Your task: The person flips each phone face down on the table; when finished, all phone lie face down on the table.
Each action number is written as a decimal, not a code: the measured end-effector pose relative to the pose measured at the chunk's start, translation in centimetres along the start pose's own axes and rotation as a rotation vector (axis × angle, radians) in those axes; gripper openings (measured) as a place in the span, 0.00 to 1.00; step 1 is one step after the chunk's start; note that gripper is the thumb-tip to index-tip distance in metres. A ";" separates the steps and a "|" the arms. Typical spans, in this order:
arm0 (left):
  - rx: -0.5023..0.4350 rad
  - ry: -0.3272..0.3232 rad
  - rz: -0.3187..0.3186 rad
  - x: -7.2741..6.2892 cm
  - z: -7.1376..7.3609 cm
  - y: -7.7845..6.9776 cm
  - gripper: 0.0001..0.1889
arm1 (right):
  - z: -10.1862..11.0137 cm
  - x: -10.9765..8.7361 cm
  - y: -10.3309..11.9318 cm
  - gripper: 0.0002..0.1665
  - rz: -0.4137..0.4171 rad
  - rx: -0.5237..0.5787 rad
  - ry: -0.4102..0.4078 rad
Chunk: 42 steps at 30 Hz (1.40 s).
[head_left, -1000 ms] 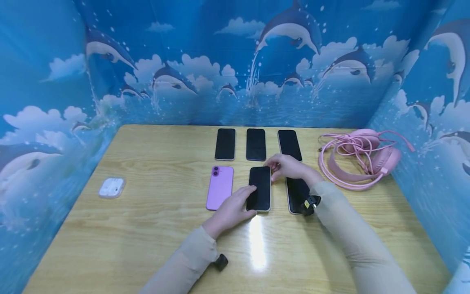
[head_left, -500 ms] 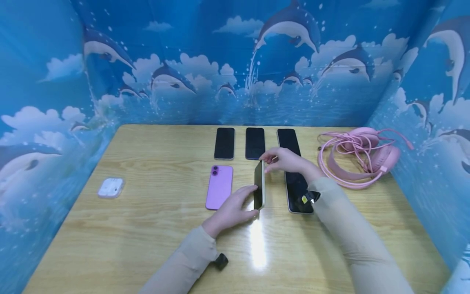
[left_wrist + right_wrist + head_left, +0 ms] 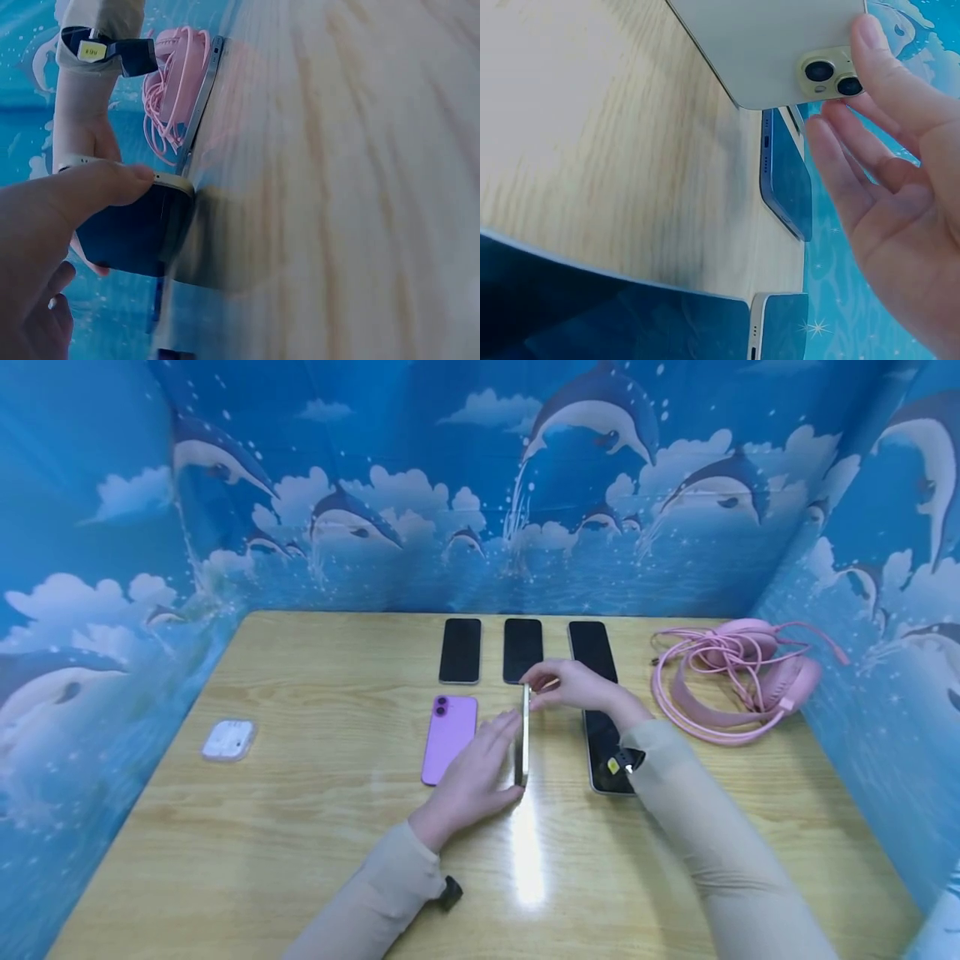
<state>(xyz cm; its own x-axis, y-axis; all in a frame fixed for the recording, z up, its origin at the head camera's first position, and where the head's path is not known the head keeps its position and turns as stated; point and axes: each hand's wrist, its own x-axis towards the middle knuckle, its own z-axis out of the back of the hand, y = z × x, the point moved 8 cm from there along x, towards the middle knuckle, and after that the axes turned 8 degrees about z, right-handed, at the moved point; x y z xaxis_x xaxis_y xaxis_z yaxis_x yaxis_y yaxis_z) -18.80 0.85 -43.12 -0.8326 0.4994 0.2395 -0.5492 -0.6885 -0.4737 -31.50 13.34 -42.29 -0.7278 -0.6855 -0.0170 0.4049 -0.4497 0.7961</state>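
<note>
A smartphone (image 3: 526, 735) stands on its long edge mid-table, its pale back to the right and its dark screen to the left. My right hand (image 3: 576, 685) pinches its far end; in the right wrist view the thumb lies on the back (image 3: 780, 52) beside two camera lenses (image 3: 832, 77). On the screen side, my left hand (image 3: 468, 781) has its fingers fairly straight alongside, and its thumb (image 3: 124, 182) touches the near end. Left of it lies a purple phone (image 3: 442, 747), back up. A dark-screened phone (image 3: 606, 747) lies partly under my right forearm.
Behind are three dark-screened phones: left (image 3: 460, 652), middle (image 3: 522, 650) and right (image 3: 591, 647). Pink headphones (image 3: 738, 681) with a coiled cable lie at the right. A small white case (image 3: 228, 740) is at the left. A dolphin-print curtain (image 3: 480, 485) borders the table.
The phone lay flat, screen up; its right side has risen and it now stands on its long edge. My right hand has moved up and left with it. The left hand's fingers have straightened out.
</note>
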 end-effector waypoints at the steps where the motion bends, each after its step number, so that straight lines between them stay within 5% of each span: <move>1: 0.032 -0.017 -0.029 0.0 0.2 -0.3 0.55 | -0.1 0.0 0.0 0.28 0.001 0.017 0.000; 7: 0.133 -0.050 -0.100 0.1 0.6 -1.1 0.52 | -0.5 0.4 -0.2 0.28 0.017 0.057 -0.010; 18: 0.171 -0.057 -0.058 -0.2 0.9 -0.8 0.52 | -1.1 0.7 -0.2 0.28 0.038 0.064 -0.049; 25: 0.161 -0.066 0.017 -0.5 0.7 -0.2 0.52 | -1.4 1.0 -0.8 0.25 -0.016 0.002 -0.075; 42: -0.064 -0.027 0.247 -0.2 -1.2 0.7 0.51 | -2.0 1.4 -1.0 0.24 -0.047 -0.078 -0.058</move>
<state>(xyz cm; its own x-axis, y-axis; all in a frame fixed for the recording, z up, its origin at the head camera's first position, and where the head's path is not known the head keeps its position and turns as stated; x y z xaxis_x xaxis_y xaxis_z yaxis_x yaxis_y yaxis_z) -18.93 0.87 -44.49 -0.9432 0.3050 0.1317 -0.3235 -0.7531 -0.5728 -31.84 11.66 -44.30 -0.7771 -0.6292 -0.0165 0.4096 -0.5254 0.7458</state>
